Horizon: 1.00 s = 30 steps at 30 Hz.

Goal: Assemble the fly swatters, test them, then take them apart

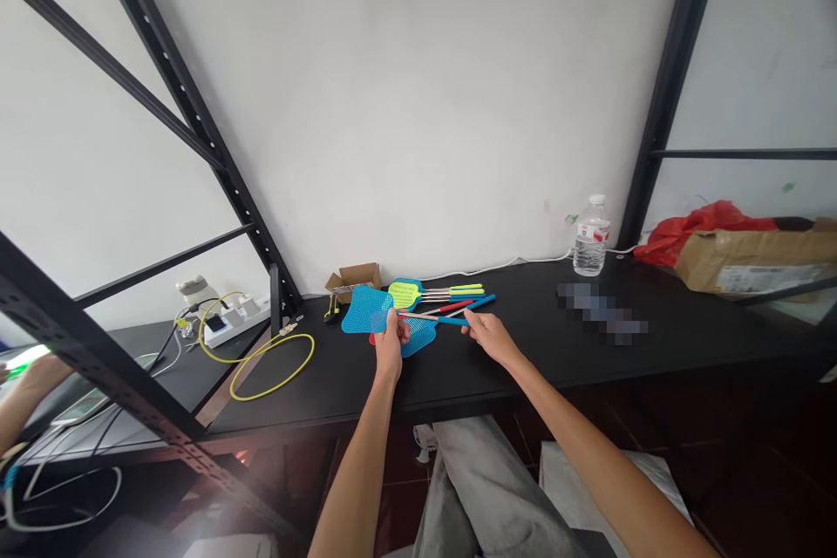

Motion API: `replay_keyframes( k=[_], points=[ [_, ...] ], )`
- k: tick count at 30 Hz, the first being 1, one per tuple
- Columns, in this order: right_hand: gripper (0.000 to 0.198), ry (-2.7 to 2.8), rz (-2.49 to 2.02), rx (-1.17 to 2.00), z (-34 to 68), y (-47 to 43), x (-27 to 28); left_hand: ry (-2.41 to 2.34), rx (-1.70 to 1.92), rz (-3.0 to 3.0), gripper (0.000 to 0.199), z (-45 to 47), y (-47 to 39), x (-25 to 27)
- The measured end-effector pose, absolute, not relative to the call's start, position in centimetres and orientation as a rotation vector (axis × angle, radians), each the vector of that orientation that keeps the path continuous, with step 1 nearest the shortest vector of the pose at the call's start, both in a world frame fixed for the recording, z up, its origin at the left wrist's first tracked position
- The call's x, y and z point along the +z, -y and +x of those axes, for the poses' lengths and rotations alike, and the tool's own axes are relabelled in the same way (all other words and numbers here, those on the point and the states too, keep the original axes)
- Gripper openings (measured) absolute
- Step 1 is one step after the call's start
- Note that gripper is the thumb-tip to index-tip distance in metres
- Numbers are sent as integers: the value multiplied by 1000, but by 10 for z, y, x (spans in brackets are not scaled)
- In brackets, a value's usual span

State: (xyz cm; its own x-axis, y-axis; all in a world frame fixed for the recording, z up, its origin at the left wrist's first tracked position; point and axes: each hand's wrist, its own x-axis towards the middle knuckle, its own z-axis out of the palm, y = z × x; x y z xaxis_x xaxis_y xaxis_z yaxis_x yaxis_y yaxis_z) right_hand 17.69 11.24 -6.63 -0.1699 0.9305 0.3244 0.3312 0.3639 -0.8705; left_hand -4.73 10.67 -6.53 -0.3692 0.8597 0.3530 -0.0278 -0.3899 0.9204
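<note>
Between my hands a blue fly swatter is held level above the black shelf top. My left hand grips it at the neck, where the blue mesh head meets the metal rod. The fingers of my right hand are closed on the end of its blue handle. Beneath and behind it lie more fly swatters: a yellow-green one on top of blue ones, a blue mesh head, and a red one whose head is mostly hidden by my left hand.
An opened small cardboard box stands behind the swatters. A yellow cable loops at left, near a power strip. Farther right are a water bottle, a blurred-out item and a carton. Another person's hand shows at far left.
</note>
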Motion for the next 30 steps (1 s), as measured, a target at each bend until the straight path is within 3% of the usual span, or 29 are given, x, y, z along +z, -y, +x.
replay_keyframes(
  k=[4, 9, 21, 25, 30],
  points=[
    [35, 1757, -1024, 751, 175, -110, -63, -1164, 1795, 1208, 58, -47, -111, -69],
    [26, 1770, -1028, 707, 176, -110, -64, -1205, 1797, 1211, 57, -48, -113, -71],
    [37, 1901, -1161, 612, 175, -113, -65, -1275, 1774, 1249, 60, -48, -106, -68],
    [30, 1861, -1212, 465, 174, -124, -72, -1362, 1757, 1296, 56, -43, -104, -65],
    [36, 1829, -1345, 222, 174, -141, -75, -1414, 1708, 1423, 47, -38, -103, -65]
  ],
)
